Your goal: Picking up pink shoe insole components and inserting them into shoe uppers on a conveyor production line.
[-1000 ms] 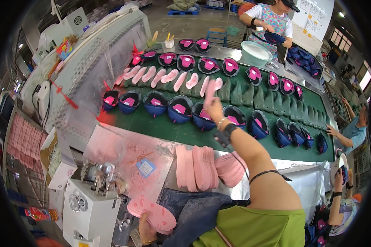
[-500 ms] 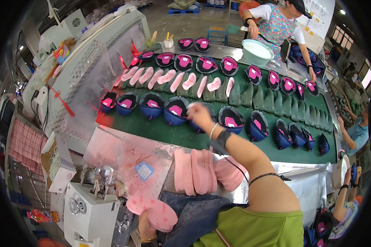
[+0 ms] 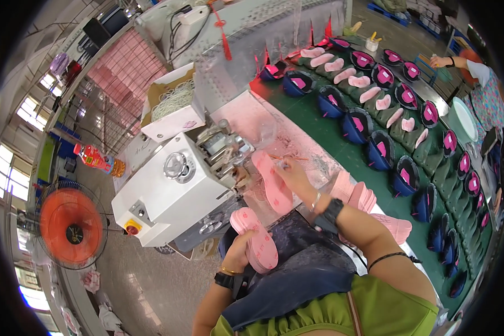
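My left hand [image 3: 236, 253] is closed around a stack of pink insoles [image 3: 259, 239] with red printing, held low in front of my dark apron. Ahead of it, my right hand [image 3: 297, 179] pinches the edge of one pink insole [image 3: 275, 190]. That insole hangs tilted beside the metal rollers [image 3: 221, 147] of a white machine [image 3: 173, 182]. Its upper end is close to the rollers; I cannot tell whether they touch. Right of my right wrist, more pink insoles [image 3: 364, 197] stand in piles on the table, partly hidden by my forearm.
A green conveyor [image 3: 336, 134] carries rows of blue shoe uppers [image 3: 357, 126] and dark green lasts [image 3: 431, 159], some topped with pink insoles. A box of white cord [image 3: 173, 103] sits behind the machine. An orange fan [image 3: 73, 227] and a bottle [image 3: 101, 161] are at left. A co-worker [image 3: 481, 89] stands across the conveyor.
The view has swung left toward the machine. My right hand has come back from over the conveyor and now holds a single insole. My left hand still grips the stack.
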Demonstrator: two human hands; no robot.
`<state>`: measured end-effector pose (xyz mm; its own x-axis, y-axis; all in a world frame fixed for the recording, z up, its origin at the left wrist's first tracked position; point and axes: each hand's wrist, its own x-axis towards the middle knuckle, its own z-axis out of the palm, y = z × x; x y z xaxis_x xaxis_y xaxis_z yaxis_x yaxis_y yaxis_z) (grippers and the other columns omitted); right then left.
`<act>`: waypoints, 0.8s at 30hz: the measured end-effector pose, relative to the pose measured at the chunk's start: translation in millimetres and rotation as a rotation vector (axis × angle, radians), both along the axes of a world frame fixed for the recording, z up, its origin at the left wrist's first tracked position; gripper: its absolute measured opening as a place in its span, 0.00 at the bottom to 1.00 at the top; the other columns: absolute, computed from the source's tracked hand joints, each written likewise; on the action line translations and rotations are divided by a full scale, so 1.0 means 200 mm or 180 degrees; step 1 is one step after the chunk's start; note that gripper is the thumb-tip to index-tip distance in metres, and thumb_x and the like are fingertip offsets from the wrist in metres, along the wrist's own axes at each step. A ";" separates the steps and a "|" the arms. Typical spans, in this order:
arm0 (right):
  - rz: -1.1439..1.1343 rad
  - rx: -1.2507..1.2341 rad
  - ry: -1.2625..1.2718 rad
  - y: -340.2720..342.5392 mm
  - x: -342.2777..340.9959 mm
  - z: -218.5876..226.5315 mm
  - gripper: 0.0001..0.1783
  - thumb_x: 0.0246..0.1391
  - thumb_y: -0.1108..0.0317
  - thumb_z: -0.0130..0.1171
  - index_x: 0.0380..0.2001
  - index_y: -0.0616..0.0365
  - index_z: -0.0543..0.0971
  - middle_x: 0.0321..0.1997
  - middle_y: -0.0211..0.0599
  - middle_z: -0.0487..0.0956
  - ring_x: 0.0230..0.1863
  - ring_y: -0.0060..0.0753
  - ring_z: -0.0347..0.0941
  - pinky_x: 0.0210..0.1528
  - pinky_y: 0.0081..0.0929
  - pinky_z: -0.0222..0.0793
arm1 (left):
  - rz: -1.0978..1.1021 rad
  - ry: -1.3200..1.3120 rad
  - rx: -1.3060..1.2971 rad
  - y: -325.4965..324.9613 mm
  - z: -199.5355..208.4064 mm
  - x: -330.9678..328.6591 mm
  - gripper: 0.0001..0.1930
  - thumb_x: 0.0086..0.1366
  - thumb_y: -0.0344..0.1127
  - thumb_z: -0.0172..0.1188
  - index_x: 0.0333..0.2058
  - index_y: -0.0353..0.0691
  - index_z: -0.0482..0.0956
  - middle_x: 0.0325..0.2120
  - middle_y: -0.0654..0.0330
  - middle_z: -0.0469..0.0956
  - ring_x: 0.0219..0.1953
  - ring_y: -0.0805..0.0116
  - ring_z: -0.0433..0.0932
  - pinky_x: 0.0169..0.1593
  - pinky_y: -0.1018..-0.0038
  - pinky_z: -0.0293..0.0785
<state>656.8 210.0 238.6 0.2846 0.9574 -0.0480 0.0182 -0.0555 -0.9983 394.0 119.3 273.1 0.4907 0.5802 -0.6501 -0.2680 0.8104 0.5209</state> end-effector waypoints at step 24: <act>0.0014 -0.0764 -0.1412 0.51 -0.17 0.19 0.25 0.56 0.52 0.59 0.41 0.67 0.79 0.41 0.61 0.81 0.42 0.60 0.79 0.46 0.45 0.73 | -0.0047 -0.0175 0.0367 -0.11 0.17 -0.15 0.26 0.65 0.30 0.48 0.60 0.24 0.63 0.57 0.38 0.72 0.59 0.46 0.74 0.65 0.57 0.68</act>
<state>622.3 312.1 277.1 0.3235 0.9355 -0.1423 0.4386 -0.2815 -0.8535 363.4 97.2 307.8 0.5329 0.6418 -0.5514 -0.2872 0.7502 0.5956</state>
